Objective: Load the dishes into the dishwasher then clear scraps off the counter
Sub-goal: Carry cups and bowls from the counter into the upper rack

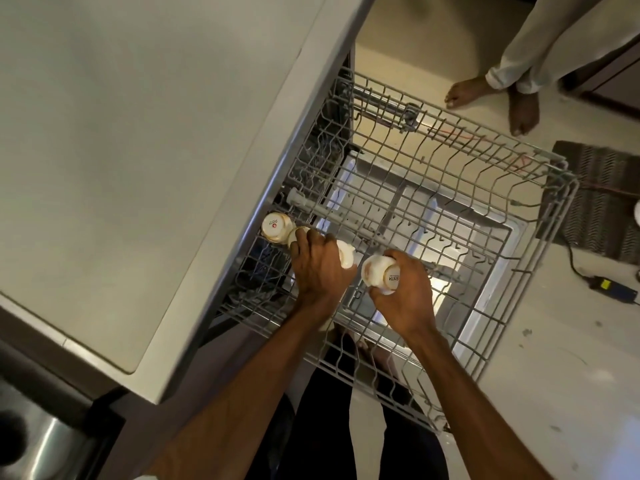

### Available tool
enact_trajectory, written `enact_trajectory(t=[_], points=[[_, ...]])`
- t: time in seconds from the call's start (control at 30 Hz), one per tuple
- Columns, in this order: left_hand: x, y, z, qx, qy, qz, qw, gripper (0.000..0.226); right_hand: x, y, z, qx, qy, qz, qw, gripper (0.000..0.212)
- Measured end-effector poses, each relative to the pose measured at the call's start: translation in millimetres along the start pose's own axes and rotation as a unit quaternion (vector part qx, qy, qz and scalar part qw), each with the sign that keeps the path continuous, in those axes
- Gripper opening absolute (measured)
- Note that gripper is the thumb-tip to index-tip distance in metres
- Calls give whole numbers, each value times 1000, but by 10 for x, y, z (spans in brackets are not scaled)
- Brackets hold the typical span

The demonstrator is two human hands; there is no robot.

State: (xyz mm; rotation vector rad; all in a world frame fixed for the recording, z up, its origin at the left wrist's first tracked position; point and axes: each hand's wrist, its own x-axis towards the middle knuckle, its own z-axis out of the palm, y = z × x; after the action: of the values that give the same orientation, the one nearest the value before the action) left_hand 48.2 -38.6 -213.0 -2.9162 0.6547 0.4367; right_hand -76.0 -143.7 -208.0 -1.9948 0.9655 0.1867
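Note:
The grey wire upper rack point(540, 237) of the dishwasher is pulled out below me. One white cup point(275, 228) stands upside down at the rack's near-counter edge. My left hand point(320, 268) grips a second white cup point(346, 258) beside it and partly covers another cup point(298, 234) next to the first. To the right, my right hand point(401, 296) holds a white cup point(377, 273) with printed letters, tilted over the rack. The open dishwasher door point(491, 282) shows beneath the wires.
A pale counter point(138, 140) fills the left. A steel sink point(38, 441) sits at the lower left. Another person's bare feet point(495, 98) stand beyond the rack. A dark mat point(602, 199) and a cable with adapter point(609, 285) lie on the floor at right.

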Motion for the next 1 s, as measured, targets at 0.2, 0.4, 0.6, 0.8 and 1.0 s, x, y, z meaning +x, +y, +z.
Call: enact_trajectory(t=[0.2, 0.4, 0.6, 0.8, 1.0], points=[[77, 121, 133, 48, -23, 20, 998, 74, 46, 7, 25, -4, -5, -14, 1000, 74], [44, 114, 208, 68, 7, 37, 997, 84, 119, -26, 54, -61, -28, -26, 997, 77], [9, 110, 241, 54, -5, 36, 998, 84, 206, -117, 6, -109, -39, -11, 993, 77], [-31, 64, 259, 44, -11, 56, 997, 90, 186, -159, 60, -143, -53, 42, 987, 74], [-23, 26, 250, 50, -14, 69, 996, 88, 233, -201, 197, -154, -50, 77, 984, 86]])
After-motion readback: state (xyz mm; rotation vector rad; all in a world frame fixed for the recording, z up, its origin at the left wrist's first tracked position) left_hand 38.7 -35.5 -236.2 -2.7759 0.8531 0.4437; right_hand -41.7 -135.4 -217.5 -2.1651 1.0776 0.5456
